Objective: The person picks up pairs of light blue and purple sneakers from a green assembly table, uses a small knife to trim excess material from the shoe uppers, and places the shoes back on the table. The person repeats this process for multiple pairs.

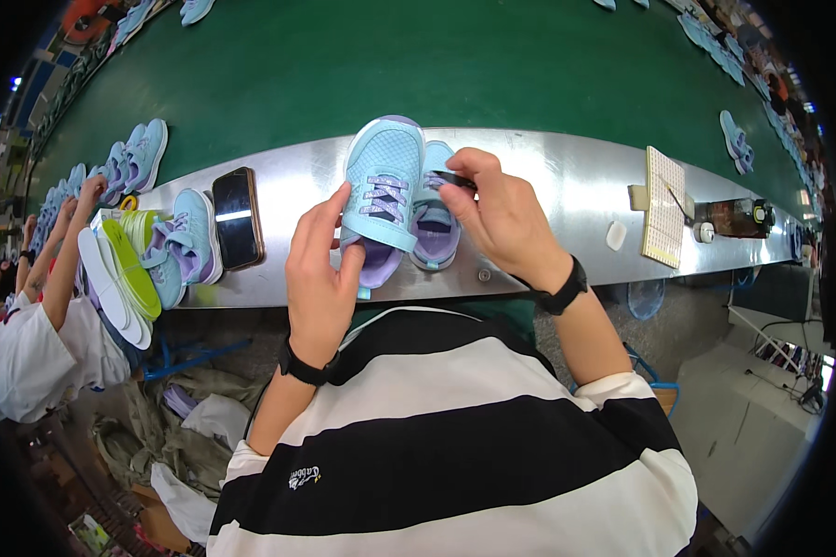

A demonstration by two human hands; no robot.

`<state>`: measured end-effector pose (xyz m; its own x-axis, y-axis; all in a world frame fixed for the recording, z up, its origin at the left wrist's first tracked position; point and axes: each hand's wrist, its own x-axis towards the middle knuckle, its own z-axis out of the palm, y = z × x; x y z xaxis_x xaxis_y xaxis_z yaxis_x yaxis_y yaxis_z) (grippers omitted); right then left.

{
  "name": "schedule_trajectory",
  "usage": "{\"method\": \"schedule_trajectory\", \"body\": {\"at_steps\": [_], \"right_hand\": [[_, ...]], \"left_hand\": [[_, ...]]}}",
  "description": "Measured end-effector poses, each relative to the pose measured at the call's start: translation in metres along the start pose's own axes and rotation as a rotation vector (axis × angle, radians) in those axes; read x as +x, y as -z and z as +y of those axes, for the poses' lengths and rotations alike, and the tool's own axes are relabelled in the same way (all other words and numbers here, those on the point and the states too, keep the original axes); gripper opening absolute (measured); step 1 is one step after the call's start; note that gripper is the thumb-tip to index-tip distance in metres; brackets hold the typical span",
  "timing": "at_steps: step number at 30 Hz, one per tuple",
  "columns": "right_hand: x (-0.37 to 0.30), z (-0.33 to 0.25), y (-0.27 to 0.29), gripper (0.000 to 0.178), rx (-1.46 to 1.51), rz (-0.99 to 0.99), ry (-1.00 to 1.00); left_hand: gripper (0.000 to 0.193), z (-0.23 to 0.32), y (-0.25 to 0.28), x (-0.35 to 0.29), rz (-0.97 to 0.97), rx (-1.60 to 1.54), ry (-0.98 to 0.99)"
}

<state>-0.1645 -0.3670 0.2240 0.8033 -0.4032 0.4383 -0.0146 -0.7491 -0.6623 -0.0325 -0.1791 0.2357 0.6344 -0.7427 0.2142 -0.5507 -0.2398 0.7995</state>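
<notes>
A light-blue sneaker (385, 176) with lavender laces and lining stands toe-away on the metal ledge in front of me. My left hand (320, 269) grips it by the heel end, thumb and fingers around the collar. A matching sneaker (437, 243) sits close against its right side, partly hidden behind it. Over that second shoe's laces, my right hand (506, 213) pinches a slim black tool (457, 180) between thumb and fingers. Its exact kind is hidden by the grip.
Left on the metal ledge (293, 156) lie a phone (238, 218), another sneaker pair (193, 237) and green and white insoles (125, 269). A notebook (663, 206) and a dark bottle (736, 218) are right. Beyond runs a green belt (437, 65). Another person's arms (63, 246) reach in at left.
</notes>
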Motion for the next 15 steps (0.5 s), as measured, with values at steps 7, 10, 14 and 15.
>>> {"method": "schedule_trajectory", "body": {"at_steps": [7, 10, 14, 15], "right_hand": [[0.015, -0.007, -0.017, 0.033, -0.024, 0.045, 0.105], [0.015, -0.006, -0.015, 0.032, -0.132, 0.039, 0.132], [0.014, -0.005, -0.012, 0.03, -0.09, 0.121, 0.043], [0.014, -0.005, -0.012, 0.029, -0.063, 0.092, 0.023]], "left_hand": [[0.056, 0.003, 0.002, -0.005, 0.033, 0.056, -0.031], [0.056, 0.002, 0.001, -0.005, 0.04, 0.04, -0.025], [0.056, 0.001, 0.003, -0.005, 0.038, 0.054, -0.025], [0.056, 0.001, 0.003, -0.005, 0.037, 0.061, -0.024]]}}
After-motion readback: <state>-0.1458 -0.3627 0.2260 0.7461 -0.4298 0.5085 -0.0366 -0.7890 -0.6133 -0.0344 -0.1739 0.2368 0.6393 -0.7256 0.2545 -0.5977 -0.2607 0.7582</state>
